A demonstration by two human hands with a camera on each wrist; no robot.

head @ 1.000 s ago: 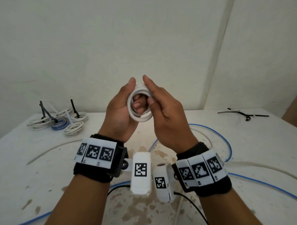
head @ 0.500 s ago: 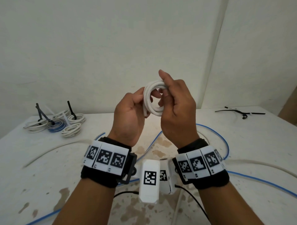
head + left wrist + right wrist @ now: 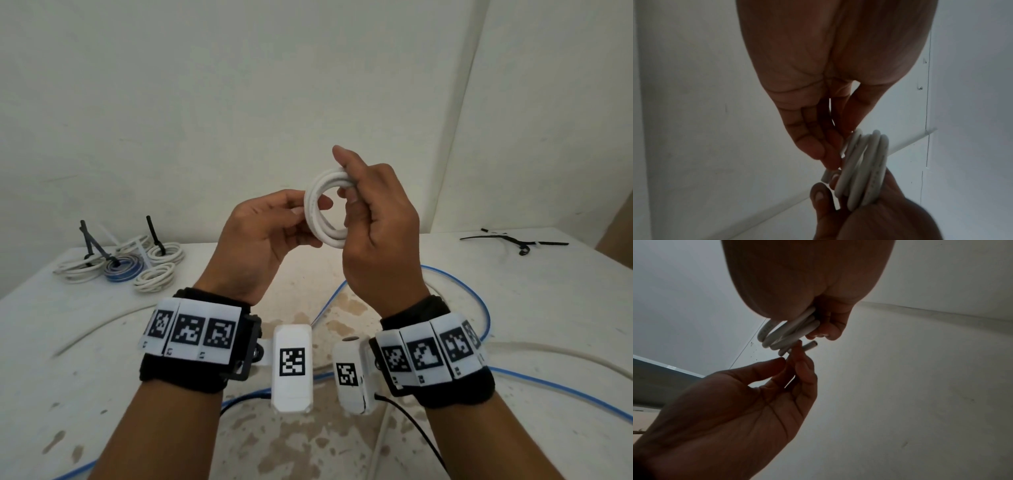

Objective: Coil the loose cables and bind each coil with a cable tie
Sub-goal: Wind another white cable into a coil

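A small coil of white cable point(image 3: 325, 236) is held up in front of the wall, above the table. My right hand point(image 3: 352, 192) grips its right side, thumb on top and fingers curled through the ring. My left hand point(image 3: 291, 219) is at the coil's left side with fingers nearly straight, the tips touching the strands. In the left wrist view the left hand point(image 3: 830, 146) meets the coil point(image 3: 865, 170) near a cut cable end. In the right wrist view the right hand point(image 3: 824, 331) clasps the coil point(image 3: 791, 332), and the free cable end point(image 3: 810, 344) sticks out past the left fingertips point(image 3: 797, 348).
Several bound coils point(image 3: 120, 263) with black ties lie at the back left of the white table point(image 3: 68, 377). Loose black cable ties point(image 3: 513, 240) lie at the back right. A loose blue cable point(image 3: 483, 308) and a loose white cable point(image 3: 548, 353) run across the table under my arms.
The coil has moved up and to the right. My right hand has taken hold of its right side, and my left hand has gone from cupping it to touching it with its fingertips.
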